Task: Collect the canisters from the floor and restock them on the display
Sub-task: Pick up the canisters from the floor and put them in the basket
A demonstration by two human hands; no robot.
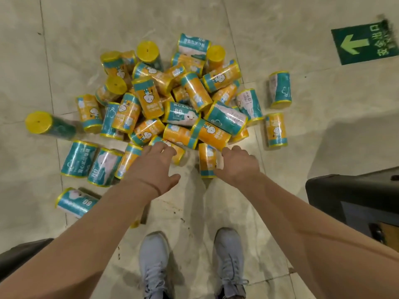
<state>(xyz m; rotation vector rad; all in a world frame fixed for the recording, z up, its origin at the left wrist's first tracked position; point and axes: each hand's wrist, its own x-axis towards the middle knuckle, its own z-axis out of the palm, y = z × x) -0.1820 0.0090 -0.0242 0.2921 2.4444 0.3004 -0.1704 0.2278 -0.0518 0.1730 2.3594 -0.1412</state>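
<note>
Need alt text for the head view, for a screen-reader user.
Two bare hands reach down to a heap of orange and teal canisters on a tiled floor: the left hand, open, at one orange canister, the right hand beside a second canister. Pale shoes stand below; a green arrow sign marks the floor upper right.

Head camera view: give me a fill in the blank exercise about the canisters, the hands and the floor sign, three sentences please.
The upright canister at the pile's far side has a ____ lid. The arrow on the green floor sign points toward the picture's ____ edge. The left hand touches a lying canister whose label is mostly ____, not teal.
Missing words: yellow; left; orange.
</note>
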